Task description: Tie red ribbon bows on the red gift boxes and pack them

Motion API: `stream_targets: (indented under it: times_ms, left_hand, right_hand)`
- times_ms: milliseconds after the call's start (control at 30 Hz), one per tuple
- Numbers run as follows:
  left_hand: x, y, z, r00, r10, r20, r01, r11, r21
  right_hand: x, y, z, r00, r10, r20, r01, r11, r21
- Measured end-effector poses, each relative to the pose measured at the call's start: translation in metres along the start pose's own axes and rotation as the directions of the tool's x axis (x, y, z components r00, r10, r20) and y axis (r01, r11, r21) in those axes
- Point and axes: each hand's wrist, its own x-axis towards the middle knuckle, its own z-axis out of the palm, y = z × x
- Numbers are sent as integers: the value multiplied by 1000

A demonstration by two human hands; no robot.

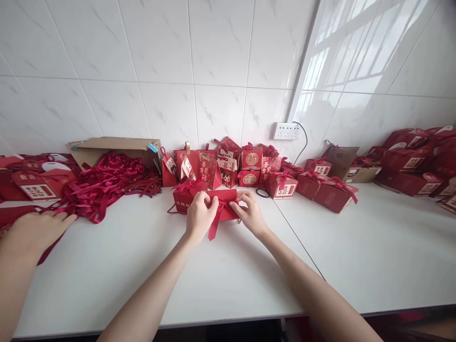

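Observation:
A small red gift box stands on the white table in front of me, its top flap rising behind my fingers. A red satin ribbon runs across its front, with one tail hanging down. My left hand pinches the ribbon at the left of the knot, thumb against the curled fingers. From the right, my right hand pinches it between thumb and fingers. The knot between them is partly hidden. Just left of this box, another red box with a bow on top stands partly behind my left hand.
A co-worker's hand lies on red material at the left. Behind it are a ribbon heap and a cardboard box. Several decorated red boxes line the wall below a power strip. More red boxes are stacked at right.

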Motion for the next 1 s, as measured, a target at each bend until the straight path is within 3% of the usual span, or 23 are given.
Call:
stream_targets:
  times_ms: [200, 633, 833, 1000]
  left_hand:
    - [-4, -7, 8, 979, 201, -32, -202, 979, -42]
    - [-4, -12, 16, 991, 124, -55, -127, 990, -65]
    - [-4, -10, 19, 995, 74, -70, -81, 991, -106]
    - [-6, -7, 20, 995, 69, -70, -79, 985, -151]
  right_hand:
    - [2, -1, -3, 998, 28, -52, -28, 999, -17]
    - [3, -1, -5, 995, 16, -99, -22, 998, -60]
    - [3, 0, -1, 975, 180, -130, -169, 981, 92]
    - [4, 0, 0, 950, 309, -54, -297, 941, 165]
